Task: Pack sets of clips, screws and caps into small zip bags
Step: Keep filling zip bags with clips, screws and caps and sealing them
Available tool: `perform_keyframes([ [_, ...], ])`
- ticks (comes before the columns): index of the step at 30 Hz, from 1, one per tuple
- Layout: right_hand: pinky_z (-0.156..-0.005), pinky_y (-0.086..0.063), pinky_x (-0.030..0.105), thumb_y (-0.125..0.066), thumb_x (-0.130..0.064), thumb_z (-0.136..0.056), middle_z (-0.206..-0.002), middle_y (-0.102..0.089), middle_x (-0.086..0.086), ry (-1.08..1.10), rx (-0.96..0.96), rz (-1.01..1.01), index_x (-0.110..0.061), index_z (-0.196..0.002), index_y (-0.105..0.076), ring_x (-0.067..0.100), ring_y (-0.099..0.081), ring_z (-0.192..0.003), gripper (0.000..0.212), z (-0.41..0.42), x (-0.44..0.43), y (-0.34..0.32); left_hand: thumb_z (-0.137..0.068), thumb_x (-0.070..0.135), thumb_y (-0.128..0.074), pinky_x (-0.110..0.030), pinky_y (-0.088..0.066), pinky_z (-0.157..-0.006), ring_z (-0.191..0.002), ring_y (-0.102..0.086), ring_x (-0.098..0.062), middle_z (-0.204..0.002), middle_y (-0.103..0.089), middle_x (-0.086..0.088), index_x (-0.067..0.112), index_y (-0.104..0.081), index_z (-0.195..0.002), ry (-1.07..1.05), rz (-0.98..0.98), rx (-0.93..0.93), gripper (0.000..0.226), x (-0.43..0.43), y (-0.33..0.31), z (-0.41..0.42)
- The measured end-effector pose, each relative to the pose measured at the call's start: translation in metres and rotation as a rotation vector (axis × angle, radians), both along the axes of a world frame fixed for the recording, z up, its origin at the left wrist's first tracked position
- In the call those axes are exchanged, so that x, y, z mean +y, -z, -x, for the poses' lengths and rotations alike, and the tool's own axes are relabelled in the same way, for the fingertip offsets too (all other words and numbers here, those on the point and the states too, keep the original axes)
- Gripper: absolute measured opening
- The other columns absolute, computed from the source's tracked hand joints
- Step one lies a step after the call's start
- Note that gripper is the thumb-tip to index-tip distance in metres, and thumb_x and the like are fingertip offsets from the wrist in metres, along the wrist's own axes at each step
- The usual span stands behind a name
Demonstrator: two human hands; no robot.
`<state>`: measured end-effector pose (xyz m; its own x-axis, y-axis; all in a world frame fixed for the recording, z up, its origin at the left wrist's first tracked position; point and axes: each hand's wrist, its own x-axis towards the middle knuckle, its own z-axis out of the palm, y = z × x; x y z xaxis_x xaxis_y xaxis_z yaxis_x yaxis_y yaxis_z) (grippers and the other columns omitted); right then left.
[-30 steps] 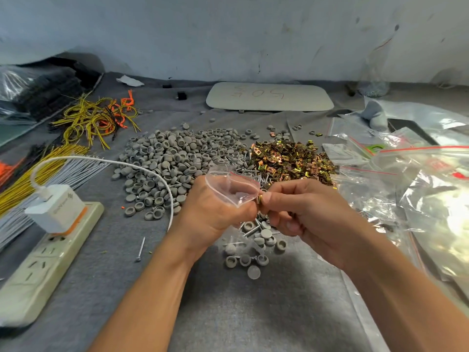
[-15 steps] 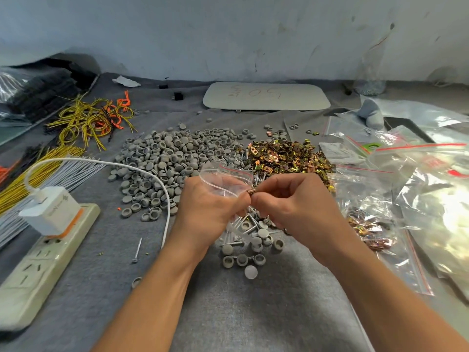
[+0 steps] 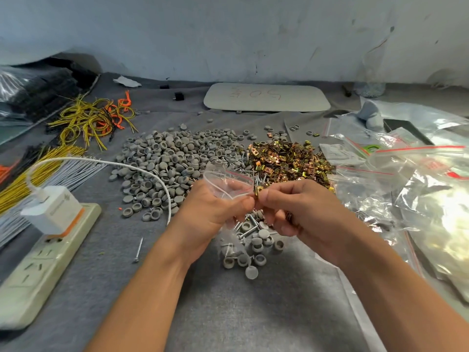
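Caps (image 3: 172, 158), dull grey discs, lay heaped on the bench (image 3: 228, 313) at left. Beside them the left hand (image 3: 210, 214) pinched a thin, clear zip bag (image 3: 228, 185) by its mouth; the right hand's (image 3: 299, 212) fingers pinched a brassy, sharp-cornered clip (image 3: 256, 191) at that opening. Judged best: hold the mouth spread and feed the clip in flat, so corners spare the film.

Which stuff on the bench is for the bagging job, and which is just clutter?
Job: small zip bag in left hand; clip in right hand; grey cap pile; clip pile; screws.
Clutter: power strip, charger, yellow and orange wires, white board.
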<state>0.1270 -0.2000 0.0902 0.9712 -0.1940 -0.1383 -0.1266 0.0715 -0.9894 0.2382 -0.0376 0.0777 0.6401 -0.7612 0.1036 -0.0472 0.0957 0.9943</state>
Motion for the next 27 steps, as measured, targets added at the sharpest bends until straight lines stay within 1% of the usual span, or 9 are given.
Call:
perform_keyframes([
  [2,-0.043,-0.027,0.022,-0.069,-0.016,-0.094,-0.064,-0.060,0.010,0.002,0.008,-0.034,-0.003,-0.083,-0.077,0.017,-0.040,-0.050,0.019,0.000,-0.002,0.000,-0.078,0.009,-0.083,-0.020,-0.043,-0.051,-0.059,-0.057,-0.008,-0.067,-0.065,0.002,0.009,-0.073,-0.090,-0.017,-0.006,0.007,0.015,-0.002,0.000,0.003],
  [6,-0.043,-0.034,0.019,-0.065,-0.016,-0.097,-0.064,-0.058,0.008,-0.037,0.030,-0.099,-0.010,-0.076,-0.075,0.013,-0.044,-0.048,0.024,0.000,-0.004,0.000,-0.074,0.019,-0.082,-0.021,-0.044,-0.054,-0.064,-0.060,-0.008,-0.074,-0.070,0.002,0.017,-0.079,-0.091,-0.048,0.008,-0.008,0.018,-0.003,0.000,0.003],
  [8,-0.043,-0.034,0.020,-0.064,-0.017,-0.097,-0.064,-0.058,0.007,-0.054,0.029,-0.112,-0.011,-0.075,-0.075,0.013,-0.044,-0.049,0.025,-0.001,-0.003,-0.001,-0.072,0.023,-0.082,-0.020,-0.043,-0.054,-0.062,-0.060,-0.009,-0.072,-0.070,-0.001,0.011,-0.077,-0.096,-0.094,0.011,-0.030,0.027,-0.003,0.001,0.001],
  [11,-0.044,-0.032,0.020,-0.062,-0.018,-0.098,-0.065,-0.058,0.009,-0.078,0.036,-0.113,-0.009,-0.077,-0.075,0.014,-0.043,-0.049,0.026,-0.001,-0.003,-0.001,-0.070,0.027,-0.085,-0.017,-0.045,-0.055,-0.062,-0.062,-0.007,-0.072,-0.070,0.004,0.003,-0.074,-0.097,-0.137,-0.006,-0.111,0.038,-0.004,0.002,0.001],
  [14,-0.045,-0.029,0.022,-0.061,-0.020,-0.099,-0.066,-0.059,0.012,-0.081,0.035,-0.069,0.002,-0.090,-0.076,0.016,-0.042,-0.053,0.028,-0.002,-0.001,0.001,-0.061,0.043,-0.083,-0.017,-0.048,-0.057,-0.063,-0.067,-0.008,-0.072,-0.073,0.006,0.016,-0.076,-0.084,-0.210,-0.015,-0.230,0.037,-0.005,0.001,0.003],
  [16,-0.046,-0.029,0.022,-0.065,-0.023,-0.097,-0.063,-0.059,0.010,-0.050,0.007,-0.033,0.003,-0.095,-0.077,0.015,-0.041,-0.053,0.029,-0.002,0.002,0.002,-0.055,0.052,-0.080,-0.021,-0.054,-0.060,-0.068,-0.072,-0.009,-0.075,-0.076,0.008,0.026,-0.076,-0.079,-0.321,-0.045,-0.315,0.035,-0.007,0.001,0.004],
  [20,-0.046,-0.035,0.019,-0.072,-0.024,-0.094,-0.063,-0.059,0.010,0.008,-0.035,0.030,-0.007,-0.081,-0.080,0.015,-0.042,-0.053,0.023,-0.003,0.005,0.000,-0.055,0.054,-0.074,-0.009,-0.050,-0.061,-0.074,-0.072,0.004,-0.081,-0.074,0.029,0.040,-0.073,-0.075,-0.425,-0.107,-0.524,0.024,-0.008,-0.001,0.008],
  [24,-0.044,-0.030,0.022,-0.067,-0.013,-0.094,-0.062,-0.058,0.012,-0.025,-0.006,-0.032,-0.006,-0.074,-0.078,0.017,-0.040,-0.052,0.024,-0.003,0.005,-0.003,-0.061,0.047,-0.078,-0.009,-0.051,-0.064,-0.078,-0.072,0.004,-0.079,-0.073,0.029,0.046,-0.071,-0.078,-0.407,-0.037,-0.652,0.018,-0.007,-0.001,0.011],
  [27,-0.044,-0.030,0.022,-0.067,-0.012,-0.091,-0.060,-0.057,0.010,-0.036,0.029,-0.057,-0.008,-0.069,-0.077,0.015,-0.039,-0.049,0.024,-0.002,0.006,-0.005,-0.060,0.044,-0.075,-0.011,-0.052,-0.065,-0.079,-0.073,0.002,-0.081,-0.074,0.025,0.045,-0.071,-0.078,-0.398,-0.013,-0.670,0.018,-0.008,-0.003,0.013],
])
